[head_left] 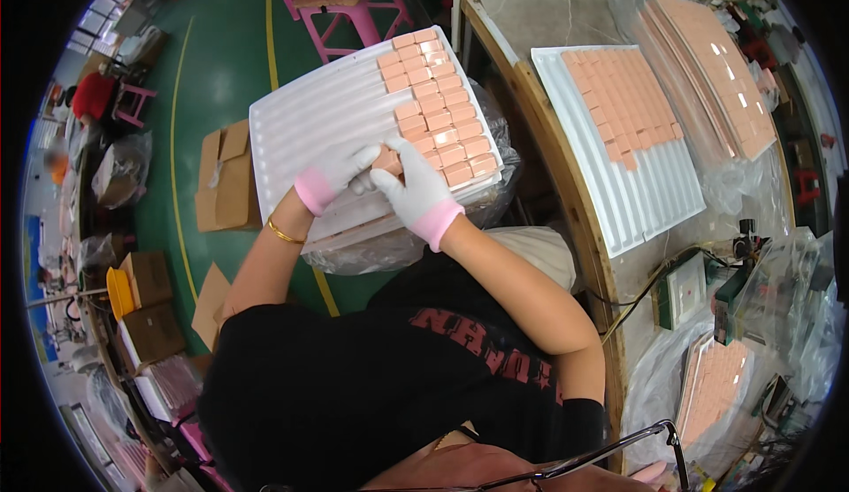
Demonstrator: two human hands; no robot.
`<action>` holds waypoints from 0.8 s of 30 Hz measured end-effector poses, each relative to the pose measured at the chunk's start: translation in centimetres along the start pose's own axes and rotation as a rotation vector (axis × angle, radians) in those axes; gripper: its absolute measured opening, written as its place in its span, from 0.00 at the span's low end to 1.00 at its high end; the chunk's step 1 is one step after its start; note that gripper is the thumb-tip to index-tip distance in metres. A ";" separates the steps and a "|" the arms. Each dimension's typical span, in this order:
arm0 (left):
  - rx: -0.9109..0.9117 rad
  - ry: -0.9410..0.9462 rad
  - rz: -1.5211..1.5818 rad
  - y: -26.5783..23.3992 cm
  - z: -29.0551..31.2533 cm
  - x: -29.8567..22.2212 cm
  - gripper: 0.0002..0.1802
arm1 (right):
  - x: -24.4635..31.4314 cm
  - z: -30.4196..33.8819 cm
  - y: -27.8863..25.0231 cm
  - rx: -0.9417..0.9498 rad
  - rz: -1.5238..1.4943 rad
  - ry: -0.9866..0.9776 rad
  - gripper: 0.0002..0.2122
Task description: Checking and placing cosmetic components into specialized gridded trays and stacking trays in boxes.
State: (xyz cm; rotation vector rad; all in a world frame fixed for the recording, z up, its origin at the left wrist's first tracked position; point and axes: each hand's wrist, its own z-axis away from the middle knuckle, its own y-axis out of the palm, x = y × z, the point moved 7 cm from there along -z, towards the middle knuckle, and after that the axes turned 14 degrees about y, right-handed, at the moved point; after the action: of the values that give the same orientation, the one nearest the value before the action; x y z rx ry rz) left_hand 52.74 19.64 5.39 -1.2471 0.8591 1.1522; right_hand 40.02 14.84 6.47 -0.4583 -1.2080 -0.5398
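Both my hands wear white gloves with pink cuffs and meet over a white ridged tray (309,107). My left hand (339,172) is closed, its fingertips pinching a small salmon-pink block (386,161) from the left. From the other side, my right hand (414,189) wraps its thumb and fingers round the same block. Rows of similar pink blocks (442,120) fill the right part of the tray, just beyond my right hand. The tray's left grooves are bare. What the block's underside looks like is hidden by the gloves.
A wood-edged table (566,169) on the right carries another white tray (659,191) partly filled with pink blocks, and a stack of full trays (716,76). Green-framed equipment (685,293) stands nearer. A pink stool (349,5) is ahead; a cardboard box (225,178) lies left.
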 end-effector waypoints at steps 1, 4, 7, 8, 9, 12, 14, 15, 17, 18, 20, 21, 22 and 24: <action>0.010 -0.001 0.004 0.0 -0.1 0.5 0.22 | -0.4 -0.3 0.3 -0.046 0.060 0.010 0.21; -0.088 -0.024 -0.117 -0.7 -0.1 2.7 0.19 | -1.3 -0.7 1.1 -0.100 0.128 0.013 0.22; -0.357 0.400 -0.520 -1.1 0.3 0.7 0.18 | -1.9 -0.9 1.1 -0.159 0.238 0.009 0.23; -0.390 0.408 -0.552 -0.7 0.2 -0.2 0.18 | -2.0 -0.9 0.9 -0.172 0.298 0.016 0.24; -0.424 0.415 -0.584 -0.4 0.0 -0.7 0.19 | -2.0 -0.9 0.8 -0.174 0.301 0.022 0.24; -0.481 0.367 -0.583 -0.4 0.0 -0.7 0.18 | -1.4 0.0 0.9 -0.176 0.381 0.056 0.26; -0.483 0.340 -0.564 -0.5 -0.2 -0.6 0.18 | -0.6 0.5 0.8 -0.203 0.435 0.024 0.22; -0.484 0.316 -0.546 -0.6 -0.3 -0.5 0.17 | -0.4 0.4 0.7 -0.201 0.437 0.024 0.22; -0.508 0.342 -0.529 -0.6 -0.4 -0.6 0.17 | -0.5 -0.1 0.7 -0.144 0.651 0.072 0.16; -0.530 0.369 -0.514 -0.7 -0.4 -0.7 0.17 | -0.4 -0.2 0.4 -0.142 0.651 0.071 0.16; -0.552 0.411 -0.488 -0.8 -0.7 -0.1 0.17 | -0.3 -0.5 0.3 -0.143 0.896 0.041 0.12; -0.572 0.452 -0.461 -0.9 -0.7 0.1 0.17 | -0.6 -0.8 0.2 -0.143 0.894 0.039 0.12; -0.571 0.452 -0.465 -0.9 -0.8 0.2 0.17 | -0.6 -1.1 0.2 -0.163 0.882 -0.040 0.12; -0.632 0.469 -0.362 -1.1 -1.0 0.3 0.16 | -0.2 -1.3 0.0 -0.189 0.867 -0.116 0.11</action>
State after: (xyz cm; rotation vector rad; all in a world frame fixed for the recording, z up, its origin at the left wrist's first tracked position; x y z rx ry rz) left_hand 53.92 18.81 5.22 -2.1551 0.5678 0.8667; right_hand 40.89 14.08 5.94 -1.1108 -0.9482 0.1268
